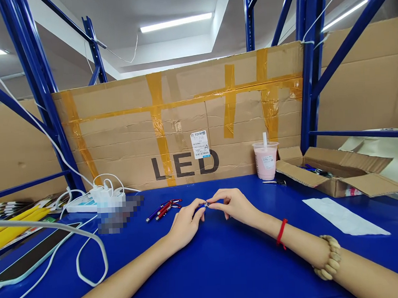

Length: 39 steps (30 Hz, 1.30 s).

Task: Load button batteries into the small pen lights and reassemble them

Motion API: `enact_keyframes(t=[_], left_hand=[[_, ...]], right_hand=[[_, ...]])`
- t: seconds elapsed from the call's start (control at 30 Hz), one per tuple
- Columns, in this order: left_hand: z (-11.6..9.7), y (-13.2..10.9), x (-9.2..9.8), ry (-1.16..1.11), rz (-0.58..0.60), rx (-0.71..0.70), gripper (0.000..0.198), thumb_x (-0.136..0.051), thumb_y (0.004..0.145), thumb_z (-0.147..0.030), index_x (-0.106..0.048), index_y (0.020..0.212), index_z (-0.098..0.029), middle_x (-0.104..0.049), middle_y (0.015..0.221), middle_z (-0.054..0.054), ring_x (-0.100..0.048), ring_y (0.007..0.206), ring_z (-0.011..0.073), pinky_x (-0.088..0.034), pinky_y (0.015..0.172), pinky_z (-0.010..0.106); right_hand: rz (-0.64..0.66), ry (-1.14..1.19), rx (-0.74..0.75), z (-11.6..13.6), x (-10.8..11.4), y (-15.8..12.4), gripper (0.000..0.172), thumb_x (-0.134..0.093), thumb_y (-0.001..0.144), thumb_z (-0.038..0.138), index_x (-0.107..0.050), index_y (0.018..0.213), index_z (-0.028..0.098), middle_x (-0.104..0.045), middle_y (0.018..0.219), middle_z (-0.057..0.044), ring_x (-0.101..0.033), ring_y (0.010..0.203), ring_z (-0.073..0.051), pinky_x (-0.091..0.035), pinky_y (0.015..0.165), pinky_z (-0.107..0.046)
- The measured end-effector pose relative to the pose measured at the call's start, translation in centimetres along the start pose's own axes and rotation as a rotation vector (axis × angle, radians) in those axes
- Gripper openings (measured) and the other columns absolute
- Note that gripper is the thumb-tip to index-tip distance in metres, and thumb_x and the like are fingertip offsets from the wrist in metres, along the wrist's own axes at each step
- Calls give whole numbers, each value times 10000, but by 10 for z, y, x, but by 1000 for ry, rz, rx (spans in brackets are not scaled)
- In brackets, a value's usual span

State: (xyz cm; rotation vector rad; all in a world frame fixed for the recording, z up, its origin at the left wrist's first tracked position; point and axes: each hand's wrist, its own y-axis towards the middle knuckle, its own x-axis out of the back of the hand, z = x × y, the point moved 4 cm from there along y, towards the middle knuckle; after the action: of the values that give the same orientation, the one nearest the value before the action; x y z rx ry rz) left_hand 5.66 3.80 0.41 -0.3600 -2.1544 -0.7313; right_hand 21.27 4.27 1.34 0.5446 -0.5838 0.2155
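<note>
My left hand [185,225] is closed, its thumb and fingers pinching a small silver and blue piece [206,205] over the blue tabletop. From the other side, my right hand [235,206] has its thumb and forefinger pressed together at the same piece. Most of it is hidden by the fingers, so its kind cannot be made out. Just left of my left hand lie several slim metal tubes [164,210], red and blue, some with red clip-like loops.
A pink drink cup with a straw [266,160] stands at the back right, beside an open cardboard box [335,171]. A white paper sheet [345,216] lies nearer. On the left are a power strip [82,204], loose white cables [103,254] and a dark flat device [35,255].
</note>
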Motion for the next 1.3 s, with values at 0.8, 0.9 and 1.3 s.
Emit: enact_keyframes(t=[0.8, 0.9, 1.3], left_hand=[[-1, -7, -4, 35, 20, -173, 93, -364, 893, -250, -414, 831, -203, -619, 840, 35, -596, 758, 164, -427, 673, 257], [-4, -7, -4, 69, -1, -217, 95, -383, 888, -237, -449, 831, -199, -643, 917, 47, -612, 831, 175, -452, 727, 270], [-5, -4, 0, 8, -113, -231, 246, -405, 898, -200, -577, 1072, -225, -651, 1054, 15, -621, 892, 146, -459, 806, 233]], right_hand=[[183, 358, -454, -6, -15, -9, 425, -692, 623, 509, -614, 666, 94, -629, 684, -39, -463, 450, -22, -352, 412, -139], [241, 477, -554, -7, -19, -11, 354, -723, 616, 429, -603, 656, 98, -610, 660, -18, -398, 434, 1, -315, 407, -134], [172, 145, -256, 3, 0, -1, 440, -613, 694, 562, -675, 760, 131, -642, 717, -36, -448, 426, -32, -334, 442, -176]])
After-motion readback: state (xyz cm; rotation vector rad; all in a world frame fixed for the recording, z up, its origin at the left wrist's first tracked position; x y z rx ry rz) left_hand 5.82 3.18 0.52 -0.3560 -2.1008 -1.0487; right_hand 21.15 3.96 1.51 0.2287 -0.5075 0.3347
